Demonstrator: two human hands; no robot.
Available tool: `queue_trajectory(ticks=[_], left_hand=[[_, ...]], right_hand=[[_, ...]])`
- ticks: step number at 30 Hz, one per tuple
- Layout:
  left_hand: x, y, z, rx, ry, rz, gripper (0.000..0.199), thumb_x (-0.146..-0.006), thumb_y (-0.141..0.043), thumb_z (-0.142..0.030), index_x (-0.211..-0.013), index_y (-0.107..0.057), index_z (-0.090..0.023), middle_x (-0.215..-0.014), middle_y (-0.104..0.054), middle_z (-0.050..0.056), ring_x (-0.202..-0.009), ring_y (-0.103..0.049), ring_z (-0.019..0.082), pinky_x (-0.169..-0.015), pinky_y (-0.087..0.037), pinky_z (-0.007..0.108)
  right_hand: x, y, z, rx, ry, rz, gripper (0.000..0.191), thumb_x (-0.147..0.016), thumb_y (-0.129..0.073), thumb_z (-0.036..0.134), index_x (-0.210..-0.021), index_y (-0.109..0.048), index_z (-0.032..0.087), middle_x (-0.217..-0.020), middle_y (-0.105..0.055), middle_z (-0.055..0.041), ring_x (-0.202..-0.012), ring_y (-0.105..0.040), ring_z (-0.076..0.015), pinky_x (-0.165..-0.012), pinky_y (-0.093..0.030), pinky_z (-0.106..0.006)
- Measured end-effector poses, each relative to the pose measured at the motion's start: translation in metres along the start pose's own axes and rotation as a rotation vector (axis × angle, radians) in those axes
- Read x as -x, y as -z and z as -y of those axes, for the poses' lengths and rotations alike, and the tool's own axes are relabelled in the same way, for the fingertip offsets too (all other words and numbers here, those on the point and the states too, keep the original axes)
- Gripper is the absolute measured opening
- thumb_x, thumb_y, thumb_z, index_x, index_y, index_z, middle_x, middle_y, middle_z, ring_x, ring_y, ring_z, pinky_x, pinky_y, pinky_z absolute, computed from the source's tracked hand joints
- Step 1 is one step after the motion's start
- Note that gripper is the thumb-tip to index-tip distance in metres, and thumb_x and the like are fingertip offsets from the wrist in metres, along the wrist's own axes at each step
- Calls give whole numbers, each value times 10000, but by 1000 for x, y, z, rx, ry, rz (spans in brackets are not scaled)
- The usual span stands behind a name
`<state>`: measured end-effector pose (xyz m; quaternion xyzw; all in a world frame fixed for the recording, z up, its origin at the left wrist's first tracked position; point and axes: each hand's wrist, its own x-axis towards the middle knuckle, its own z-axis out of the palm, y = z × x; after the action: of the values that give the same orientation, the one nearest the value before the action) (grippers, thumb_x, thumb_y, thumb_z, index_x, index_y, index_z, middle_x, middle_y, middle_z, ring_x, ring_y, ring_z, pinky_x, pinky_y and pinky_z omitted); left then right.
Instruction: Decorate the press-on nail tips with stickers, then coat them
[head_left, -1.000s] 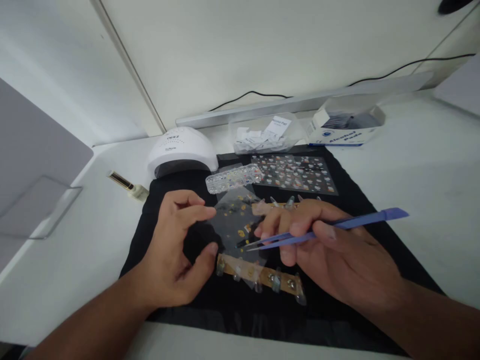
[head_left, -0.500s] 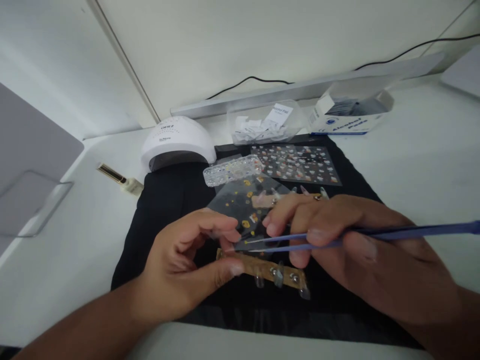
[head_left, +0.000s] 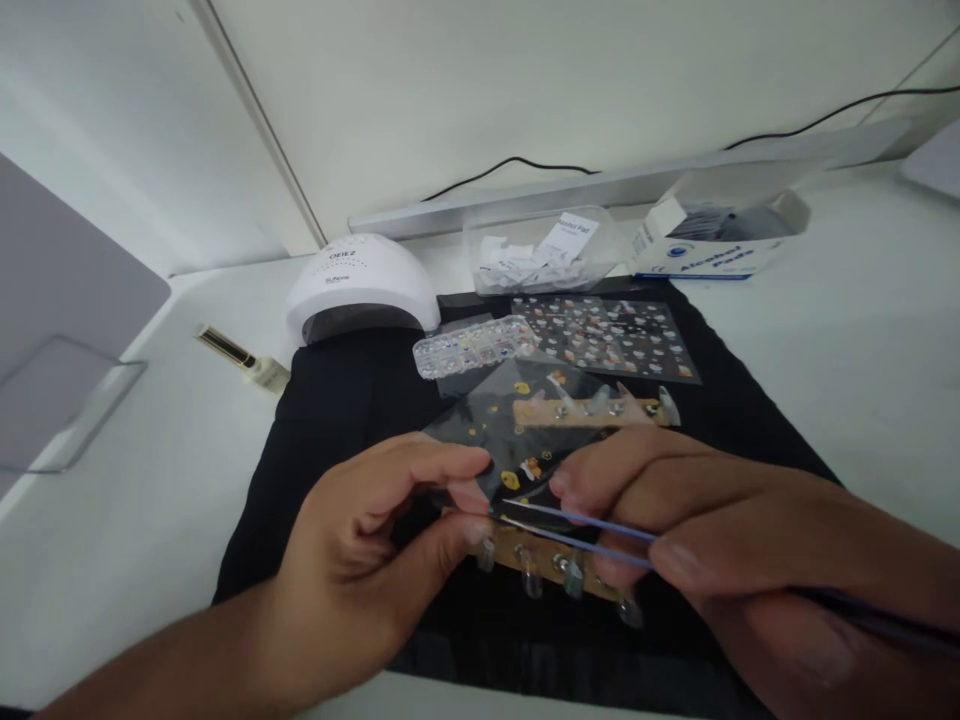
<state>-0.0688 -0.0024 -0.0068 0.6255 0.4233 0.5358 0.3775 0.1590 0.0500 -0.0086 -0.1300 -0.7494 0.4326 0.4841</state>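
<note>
My left hand (head_left: pixel 382 550) pinches the near left edge of a clear nail sticker sheet (head_left: pixel 487 405) printed with small yellow and orange figures. Blue tweezers (head_left: pixel 600 535) are gripped in my right hand (head_left: pixel 735 530), their two tips apart at the sheet's near edge, close to my left fingertips. Below the sheet, a wooden strip (head_left: pixel 540 555) carries several clear false nails on metal studs. A second wooden strip (head_left: pixel 551 412) with false nails lies farther back, partly seen through the sheet. My right fingers hide part of the sheet's right side.
On the black cloth (head_left: pixel 330 420) lie a clear rhinestone case (head_left: pixel 476 345) and another sticker sheet (head_left: pixel 607 338). Behind stand a white nail lamp (head_left: pixel 360 280), a clear tub (head_left: pixel 540 255) of paper pieces and an alcohol pad box (head_left: pixel 720 235). A polish bottle (head_left: pixel 262 373) lies left.
My right hand has lowered and turned, so the tweezers now slant down to the right. Their tips have moved slightly down. The view has shifted a little; my left hand keeps its pinch.
</note>
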Motion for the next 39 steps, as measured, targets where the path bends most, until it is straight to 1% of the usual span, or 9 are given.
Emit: queue_trajectory(ticks=[3,6,10,14,18,22,26,32,39], left_hand=[[-1,1,-2,76,52,15,380,-832,-747,3,-1094,-783,-271,-870,-736,-17,-781,-716,107,-709,-612,170],[-3,3,-3,41,32,32,358,-834,-755,-4,-1080,-789,-262,-853,-734,-19,-770,-706,97,-707,-594,156],[-4,3,-4,-17,-7,46,270,-844,-764,-39,-1044,-785,-220,-826,-721,-9,-755,-685,98,-691,-572,165],[-4,3,-4,-55,-50,70,213,-861,-751,-52,-1007,-767,-206,-829,-718,6,-756,-677,116,-675,-561,196],[-3,5,-5,-88,-73,97,178,-884,-735,-72,-999,-750,-207,-845,-716,13,-758,-679,120,-662,-555,204],[-3,6,-6,-94,-78,128,176,-897,-724,-69,-1007,-736,-206,-855,-715,8,-782,-683,115,-693,-561,197],[-4,6,-8,-97,-70,134,178,-901,-714,-60,-1012,-734,-198,-861,-714,9,-774,-679,106,-688,-559,183],[-4,5,-9,-88,-68,142,155,-900,-710,-65,-984,-734,-193,-828,-710,16,-754,-676,118,-675,-561,199],[-5,5,-11,-76,-63,138,159,-894,-713,-59,-991,-736,-182,-832,-706,22,-744,-676,114,-656,-552,186]], right_hand=[[8,3,-2,76,-18,-15,246,-1032,-524,370,-1172,-724,338,-797,-757,-56,-776,-742,-260,-830,-615,-492],[13,4,-3,111,-63,-73,219,-1022,-540,409,-1118,-733,368,-780,-751,-42,-746,-734,-246,-817,-618,-488],[11,1,-2,61,-59,-53,214,-1025,-546,389,-1106,-738,341,-793,-755,-40,-757,-733,-236,-836,-612,-491],[6,-2,1,48,-43,-56,195,-1008,-578,381,-1050,-754,308,-756,-747,-37,-715,-716,-225,-740,-625,-438],[3,-4,2,8,-50,-60,198,-1011,-576,347,-1048,-762,293,-749,-738,-56,-696,-694,-232,-685,-613,-432],[2,-4,1,-31,-40,-41,227,-1009,-560,328,-1095,-765,281,-760,-743,-64,-691,-689,-236,-720,-604,-456],[5,-2,0,-32,-53,-24,231,-1017,-559,337,-1119,-759,285,-782,-743,-61,-708,-706,-234,-737,-603,-446],[11,-2,-2,14,-103,-92,209,-1011,-574,359,-1079,-771,340,-743,-746,-39,-672,-706,-234,-753,-610,-469],[5,-2,4,-99,-80,-24,241,-1013,-569,294,-1146,-770,290,-774,-738,-55,-720,-693,-225,-770,-601,-444]])
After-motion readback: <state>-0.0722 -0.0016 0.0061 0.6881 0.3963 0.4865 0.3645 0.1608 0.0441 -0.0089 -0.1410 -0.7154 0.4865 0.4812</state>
